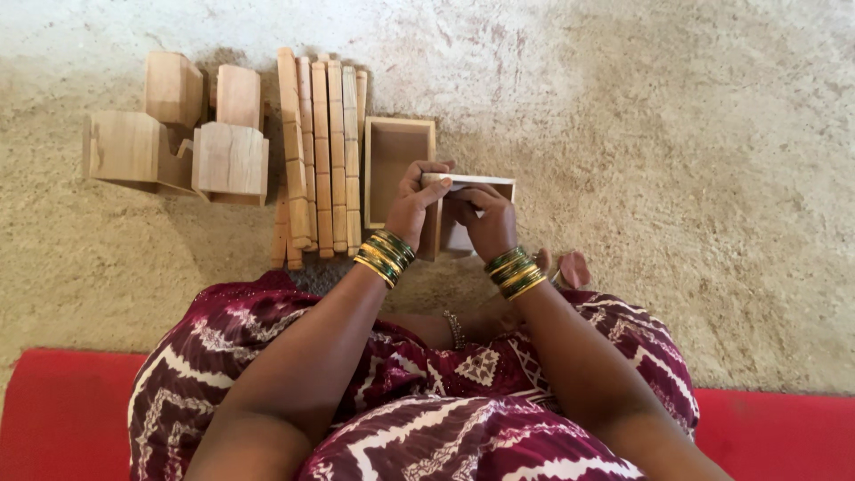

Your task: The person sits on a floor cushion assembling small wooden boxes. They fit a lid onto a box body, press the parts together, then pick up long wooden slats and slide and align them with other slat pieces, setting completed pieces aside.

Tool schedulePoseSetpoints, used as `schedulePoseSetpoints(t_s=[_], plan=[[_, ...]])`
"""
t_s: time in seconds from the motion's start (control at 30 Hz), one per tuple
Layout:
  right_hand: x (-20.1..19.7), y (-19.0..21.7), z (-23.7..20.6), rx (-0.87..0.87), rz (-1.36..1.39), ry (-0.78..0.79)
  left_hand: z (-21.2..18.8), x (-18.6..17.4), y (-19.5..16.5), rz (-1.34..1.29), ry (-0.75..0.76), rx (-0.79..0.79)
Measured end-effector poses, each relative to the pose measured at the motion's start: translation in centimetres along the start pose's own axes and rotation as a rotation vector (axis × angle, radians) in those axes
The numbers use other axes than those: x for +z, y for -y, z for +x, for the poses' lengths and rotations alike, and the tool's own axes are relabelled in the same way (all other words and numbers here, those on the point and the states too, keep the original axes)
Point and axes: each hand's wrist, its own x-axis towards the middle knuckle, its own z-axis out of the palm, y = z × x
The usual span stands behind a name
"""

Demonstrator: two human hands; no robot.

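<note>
Both hands, left hand (411,207) and right hand (485,224), grasp small wooden box (470,191), long axis 3–9 o'clock; wooden tray (388,160) touching at 10, open floor (677,178) at 3.

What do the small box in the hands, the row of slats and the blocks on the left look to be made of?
The small box, held by the left hand and right hand, looks like pale unfinished wood: matte, with thin flat walls. The slats appear to be the same bare light timber, with faint grain lines. The blocks also look like raw wood, with sawn faces and no visible gloss or paint.
</note>
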Motion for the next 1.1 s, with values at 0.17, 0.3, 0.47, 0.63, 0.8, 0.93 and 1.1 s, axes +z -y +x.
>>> schedulePoseSetpoints(t_s=[0.17,0.3,0.47,0.63,0.8,0.93,1.1], plan=[[0.1,-0.5,-0.6,-0.117,-0.062,0.177,-0.2,-0.3,-0.3,-0.065,-0.099,-0.135],[-0.7,-1.9,-0.6,-0.357,-0.334,0.375,0.1,-0.6,-0.2,-0.051,-0.044,-0.036],[-2.6,-3.3,0.2,0.083,-0.795,0.733,0.1,-0.5,-0.1,0.003,-0.041,-0.045],[-3.2,-1.7,0.4,0.027,-0.605,0.627,0.0,-0.3,-0.1,0.041,-0.012,-0.015],[-2.2,-0.4,0.1,0.089,-0.185,0.441,0.2,-0.4,-0.1,0.018,0.003,-0.009],[-2.5,-2.2,0.5,0.329,-0.345,0.246,0.1,-0.4,0.0,-0.012,-0.031,-0.052],[-1.9,-4.2,0.3,0.207,-0.189,-0.022,0.2,-0.2,0.0,0.014,-0.041,-0.038]])
